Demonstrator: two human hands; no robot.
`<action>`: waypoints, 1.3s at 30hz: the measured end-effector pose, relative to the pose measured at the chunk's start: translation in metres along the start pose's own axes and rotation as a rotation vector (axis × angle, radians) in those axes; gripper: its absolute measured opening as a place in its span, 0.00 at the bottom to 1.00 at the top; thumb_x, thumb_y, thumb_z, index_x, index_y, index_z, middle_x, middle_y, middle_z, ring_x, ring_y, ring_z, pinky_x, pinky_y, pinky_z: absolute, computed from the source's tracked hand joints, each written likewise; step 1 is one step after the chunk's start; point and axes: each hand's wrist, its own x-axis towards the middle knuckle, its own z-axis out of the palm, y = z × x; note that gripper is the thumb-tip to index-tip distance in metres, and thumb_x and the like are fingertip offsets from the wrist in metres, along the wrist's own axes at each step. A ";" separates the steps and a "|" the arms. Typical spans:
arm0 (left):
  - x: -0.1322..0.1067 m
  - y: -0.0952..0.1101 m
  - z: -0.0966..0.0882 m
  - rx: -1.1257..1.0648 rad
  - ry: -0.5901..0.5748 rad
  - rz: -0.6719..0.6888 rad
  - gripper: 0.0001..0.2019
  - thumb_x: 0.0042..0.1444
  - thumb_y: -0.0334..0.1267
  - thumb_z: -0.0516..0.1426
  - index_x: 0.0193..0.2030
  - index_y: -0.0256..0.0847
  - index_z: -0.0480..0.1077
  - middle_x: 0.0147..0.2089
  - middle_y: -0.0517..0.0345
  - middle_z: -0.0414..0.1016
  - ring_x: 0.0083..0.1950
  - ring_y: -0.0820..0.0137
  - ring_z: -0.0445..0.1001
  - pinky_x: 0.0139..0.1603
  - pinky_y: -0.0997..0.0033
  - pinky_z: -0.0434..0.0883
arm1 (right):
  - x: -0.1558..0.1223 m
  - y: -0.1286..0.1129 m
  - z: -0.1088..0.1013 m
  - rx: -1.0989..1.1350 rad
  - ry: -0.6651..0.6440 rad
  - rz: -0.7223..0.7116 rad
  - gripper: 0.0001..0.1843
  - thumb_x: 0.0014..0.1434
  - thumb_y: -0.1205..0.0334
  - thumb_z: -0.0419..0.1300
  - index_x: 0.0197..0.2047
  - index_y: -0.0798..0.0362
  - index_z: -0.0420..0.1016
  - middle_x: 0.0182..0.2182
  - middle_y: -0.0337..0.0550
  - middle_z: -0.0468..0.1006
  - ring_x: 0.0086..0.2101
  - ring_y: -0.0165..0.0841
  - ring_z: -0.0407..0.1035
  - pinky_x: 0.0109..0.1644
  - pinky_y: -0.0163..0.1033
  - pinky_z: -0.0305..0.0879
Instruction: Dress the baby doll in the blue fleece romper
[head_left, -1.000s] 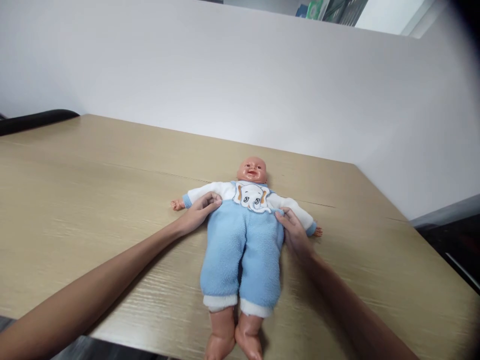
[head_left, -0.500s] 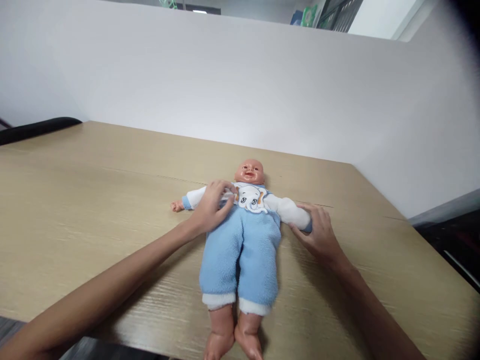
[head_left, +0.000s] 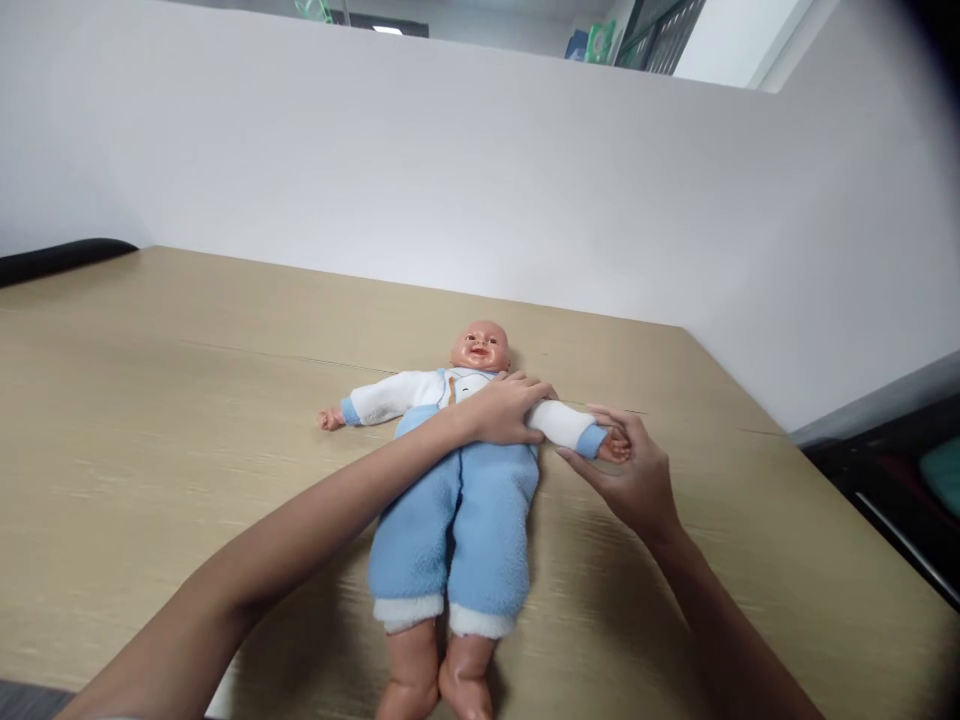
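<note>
The doll (head_left: 491, 500) is laid face up on the tabletop (head_left: 210, 420), its head (head_left: 480, 345) pointed away and its feet (head_left: 465, 680) toward the near edge. The upper part of one sleeve (head_left: 566, 424) is held by the left hand (head_left: 501, 408), which is laid across the chest (head_left: 461, 387) with its fingers above the sleeve and its thumb below. The cuff (head_left: 591, 441) and the doll's small hand (head_left: 616, 446) are framed by the right hand (head_left: 637, 470), whose fingers and thumb are set wide around them; whether any squeeze is applied there cannot be told.

At this point, the upper sleeve is best steadied with light, even pressure, so that the body is not dragged askew. The cuff is best handled by its cloth rather than by the small hand, and any smoothing is best run along the arm, with twisting avoided. The other sleeve (head_left: 390, 398) is left untouched, stretched out sideways.
</note>
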 end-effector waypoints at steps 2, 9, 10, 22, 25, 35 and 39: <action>-0.005 -0.001 0.001 -0.048 0.060 0.004 0.22 0.59 0.41 0.65 0.59 0.39 0.72 0.55 0.47 0.79 0.55 0.53 0.74 0.56 0.55 0.68 | -0.002 0.003 0.002 0.132 -0.046 0.052 0.45 0.54 0.45 0.77 0.68 0.48 0.67 0.55 0.53 0.81 0.52 0.48 0.79 0.57 0.52 0.77; -0.019 -0.007 0.001 -0.307 0.300 -0.009 0.19 0.59 0.43 0.62 0.55 0.38 0.73 0.50 0.47 0.79 0.50 0.56 0.76 0.53 0.57 0.70 | -0.010 0.037 0.020 0.165 -0.336 0.155 0.42 0.58 0.46 0.73 0.69 0.49 0.65 0.62 0.60 0.75 0.56 0.54 0.76 0.62 0.63 0.73; -0.021 -0.007 0.000 -0.351 0.328 -0.026 0.18 0.59 0.42 0.63 0.54 0.38 0.73 0.50 0.48 0.79 0.50 0.56 0.76 0.53 0.57 0.70 | -0.012 0.037 0.023 0.140 -0.408 0.099 0.36 0.60 0.47 0.72 0.67 0.49 0.69 0.60 0.58 0.77 0.56 0.55 0.75 0.62 0.65 0.71; -0.044 -0.027 -0.015 -0.998 0.698 -0.236 0.24 0.54 0.51 0.70 0.53 0.40 0.75 0.57 0.48 0.81 0.61 0.52 0.76 0.65 0.53 0.70 | -0.010 -0.026 0.098 0.804 -0.374 0.421 0.20 0.67 0.41 0.63 0.54 0.44 0.76 0.51 0.44 0.82 0.51 0.43 0.76 0.57 0.47 0.73; -0.052 -0.034 -0.020 -1.152 0.821 -0.307 0.25 0.52 0.54 0.72 0.49 0.40 0.76 0.54 0.49 0.82 0.58 0.55 0.78 0.62 0.57 0.72 | 0.002 -0.042 0.119 0.939 -0.333 0.511 0.18 0.65 0.42 0.65 0.50 0.44 0.77 0.48 0.40 0.83 0.49 0.41 0.76 0.57 0.46 0.71; -0.075 -0.052 -0.034 -1.477 0.891 -0.418 0.23 0.61 0.62 0.65 0.45 0.43 0.72 0.25 0.63 0.74 0.39 0.60 0.81 0.44 0.61 0.76 | 0.015 -0.070 0.152 0.916 -0.262 0.546 0.27 0.63 0.32 0.63 0.50 0.45 0.77 0.52 0.45 0.82 0.56 0.45 0.74 0.64 0.51 0.70; -0.080 -0.061 -0.039 -1.498 0.859 -0.413 0.26 0.61 0.67 0.60 0.41 0.43 0.74 0.27 0.57 0.78 0.45 0.54 0.83 0.46 0.57 0.78 | 0.009 -0.065 0.147 0.799 -0.476 0.409 0.25 0.65 0.32 0.61 0.52 0.43 0.77 0.51 0.44 0.82 0.55 0.46 0.74 0.65 0.53 0.69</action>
